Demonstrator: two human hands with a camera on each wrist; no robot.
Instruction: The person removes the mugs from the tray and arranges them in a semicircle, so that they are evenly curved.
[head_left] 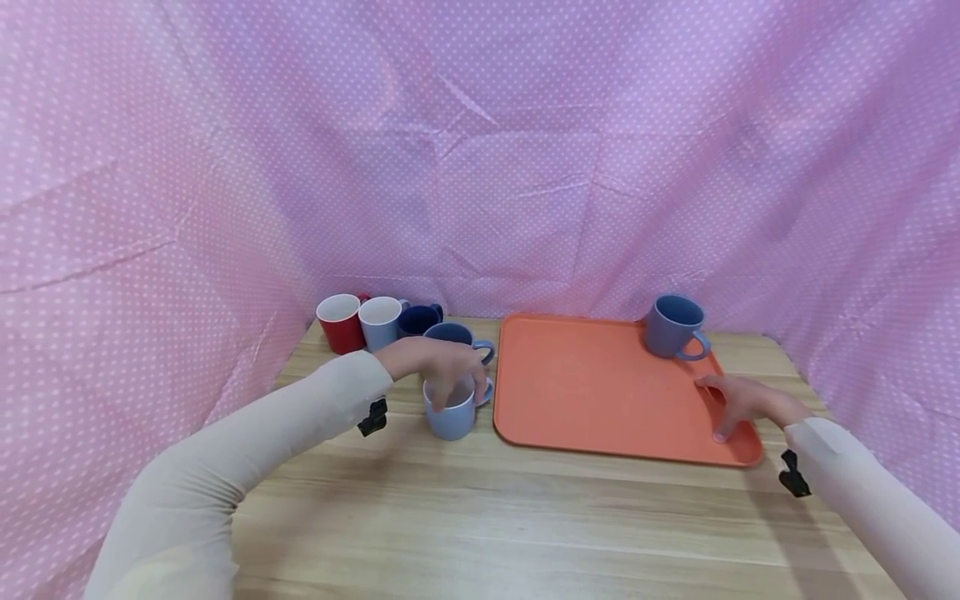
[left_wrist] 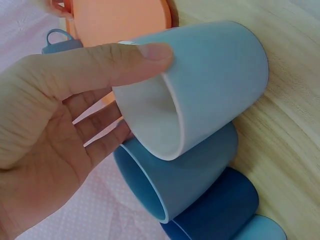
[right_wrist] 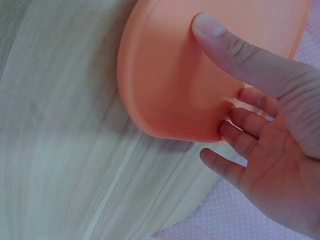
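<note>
My left hand (head_left: 453,371) is over a light blue mug (head_left: 450,419) standing on the table left of the orange tray. In the left wrist view its thumb (left_wrist: 155,51) lies on the mug's outside by the rim, the other fingers round the far side, partly hidden. Behind that mug stands a grey-blue mug (head_left: 450,332). At the tray's right side, my right hand (head_left: 738,404) holds the orange tray (head_left: 585,383), thumb (right_wrist: 207,25) pressed on its upper face and fingers at its edge. A second grey-blue mug (head_left: 670,332) sits in the tray's back right corner.
At the back left stand a red mug (head_left: 344,331), a pale mug (head_left: 380,323) and a navy mug (head_left: 417,321), close together. The wooden table (head_left: 525,525) reaches toward me. A pink dotted cloth (head_left: 525,208) hangs behind and at both sides.
</note>
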